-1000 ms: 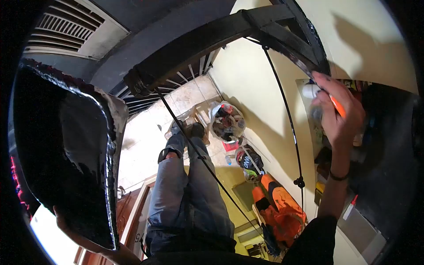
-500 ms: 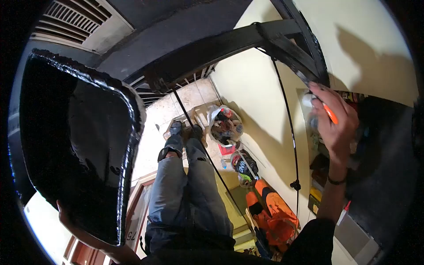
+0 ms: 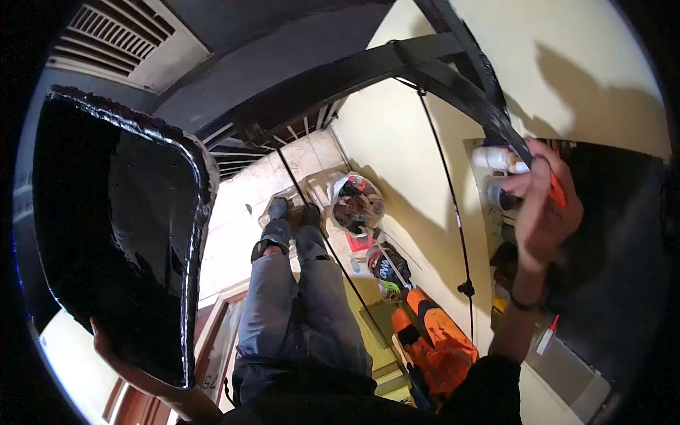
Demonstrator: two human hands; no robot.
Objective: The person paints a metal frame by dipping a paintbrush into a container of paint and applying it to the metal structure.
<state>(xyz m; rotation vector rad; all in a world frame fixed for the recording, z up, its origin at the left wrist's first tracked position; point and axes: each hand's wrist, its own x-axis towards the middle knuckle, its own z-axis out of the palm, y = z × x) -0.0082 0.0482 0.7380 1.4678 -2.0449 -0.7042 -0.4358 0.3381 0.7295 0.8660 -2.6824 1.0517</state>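
Observation:
On the left, my left hand (image 3: 124, 361) supports a wide open paint container (image 3: 205, 184) from below and its outer side. Glossy black paint (image 3: 152, 205) fills it and coats its rim. My right hand (image 3: 549, 205) is closed around a paintbrush with an orange handle (image 3: 558, 190). The brush's dark head points up and left along the lower end of a black diagonal brace (image 3: 460, 85), part of a bracket against the cream wall. Dark on dark, exact contact between bristles and brace is hard to make out.
Black cords (image 3: 443, 156) hang from the black beam (image 3: 319, 74). Below are my legs (image 3: 265, 297), a bag of mixed items (image 3: 358, 205) and orange clothing (image 3: 443, 340). A recessed shelf with white bottles (image 3: 494, 157) lies beside my right hand. A slatted vent (image 3: 117, 39) is at upper left.
My right hand has moved slightly down and right with the paintbrush, turning the handle. The bracket and container appear shifted a little left as the view moves. My left hand keeps its hold.

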